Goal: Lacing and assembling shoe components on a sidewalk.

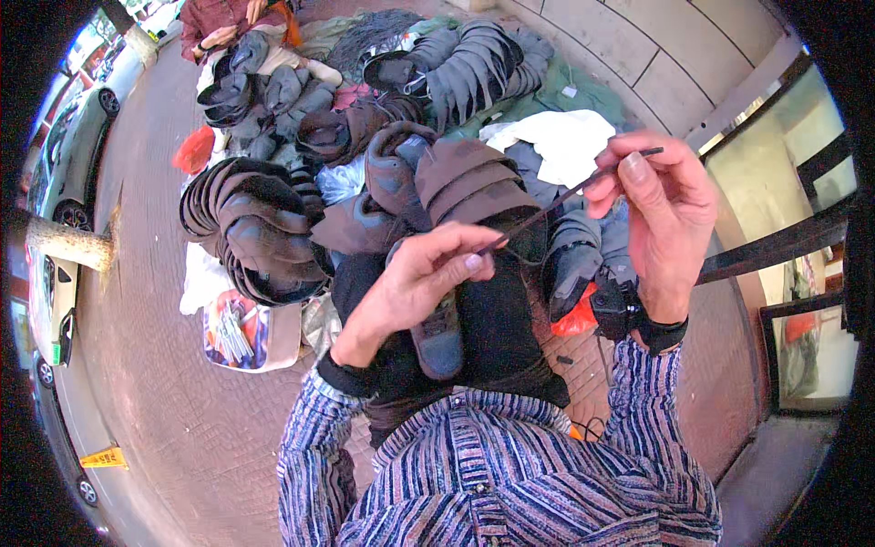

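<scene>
Between my two hands a thin dark cord (558,202), like a shoelace, is stretched slantwise. My left hand (412,281) pinches its lower end between thumb and fingers. Higher and to the right, my right hand (663,205) pinches the other end, whose tip pokes out past the fingertips. A grey-blue and brown shoe upper (439,345) lies across my dark trousers, partly hidden behind my left hand. Just beyond my knees, brown shoe uppers (469,178) are nested in a stack.
More nested brown uppers (260,228) lie at the left, and grey ones (469,73) farther back. A white cloth (556,141) is beside my right hand. A tub of metal tools (235,330) stands left. Another person's hand (219,37) shows at the far left.
</scene>
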Available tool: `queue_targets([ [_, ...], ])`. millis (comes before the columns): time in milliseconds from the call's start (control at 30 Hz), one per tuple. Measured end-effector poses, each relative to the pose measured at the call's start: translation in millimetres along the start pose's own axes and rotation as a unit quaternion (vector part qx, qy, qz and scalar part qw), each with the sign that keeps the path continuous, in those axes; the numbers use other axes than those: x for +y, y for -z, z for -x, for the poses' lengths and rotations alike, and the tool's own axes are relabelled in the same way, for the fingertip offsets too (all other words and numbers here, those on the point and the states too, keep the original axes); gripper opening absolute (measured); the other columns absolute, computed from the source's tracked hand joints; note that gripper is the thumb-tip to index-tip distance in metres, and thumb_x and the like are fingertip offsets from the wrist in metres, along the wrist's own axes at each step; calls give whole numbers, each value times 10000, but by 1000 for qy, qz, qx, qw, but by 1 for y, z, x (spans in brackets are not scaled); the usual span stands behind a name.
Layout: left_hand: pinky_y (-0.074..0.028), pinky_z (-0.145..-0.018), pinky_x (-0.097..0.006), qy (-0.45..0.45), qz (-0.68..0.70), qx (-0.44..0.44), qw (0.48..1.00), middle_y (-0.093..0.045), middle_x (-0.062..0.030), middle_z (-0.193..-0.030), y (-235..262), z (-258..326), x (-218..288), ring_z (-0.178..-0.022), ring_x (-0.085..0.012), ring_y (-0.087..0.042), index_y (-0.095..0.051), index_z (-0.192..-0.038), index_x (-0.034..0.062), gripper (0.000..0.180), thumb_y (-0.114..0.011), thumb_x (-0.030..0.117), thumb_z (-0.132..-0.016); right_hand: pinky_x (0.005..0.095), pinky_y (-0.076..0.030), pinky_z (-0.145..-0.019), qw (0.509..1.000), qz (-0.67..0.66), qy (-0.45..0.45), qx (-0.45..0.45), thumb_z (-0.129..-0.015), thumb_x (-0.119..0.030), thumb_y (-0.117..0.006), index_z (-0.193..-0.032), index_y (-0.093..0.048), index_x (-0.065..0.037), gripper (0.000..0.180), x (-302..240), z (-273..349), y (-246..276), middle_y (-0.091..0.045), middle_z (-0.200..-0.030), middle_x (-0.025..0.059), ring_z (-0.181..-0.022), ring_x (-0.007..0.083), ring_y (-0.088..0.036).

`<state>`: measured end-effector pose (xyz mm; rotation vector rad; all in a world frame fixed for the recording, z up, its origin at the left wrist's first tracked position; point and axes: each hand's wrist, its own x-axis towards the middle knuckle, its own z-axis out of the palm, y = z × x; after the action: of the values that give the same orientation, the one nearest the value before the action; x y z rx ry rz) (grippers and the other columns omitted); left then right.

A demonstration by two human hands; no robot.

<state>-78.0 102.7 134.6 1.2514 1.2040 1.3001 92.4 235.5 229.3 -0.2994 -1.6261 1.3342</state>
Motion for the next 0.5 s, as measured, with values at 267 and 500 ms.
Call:
queue_targets([
  [267,-388,-855,-369,40,-471,-124,873,-609,-101,-978,48,30,-60,-986,-263,-542,-606,-987,52,183,-575,95,-812,232,-490,-580,999,-13,11,-48,-877,-76,-561,-970,-600,37,152,11,-10,11,-625,-826,95,-646,121,-601],
  [500,-374,-796,-350,-94,-375,-42,921,-616,-78,-891,35,28,-60,-904,-247,-545,-631,-900,47,132,-598,142,-815,243,-492,-559,998,-52,-12,-19,-876,-85,-561,-950,-590,35,145,10,-3,24,-623,-842,111,-635,128,-605],
])
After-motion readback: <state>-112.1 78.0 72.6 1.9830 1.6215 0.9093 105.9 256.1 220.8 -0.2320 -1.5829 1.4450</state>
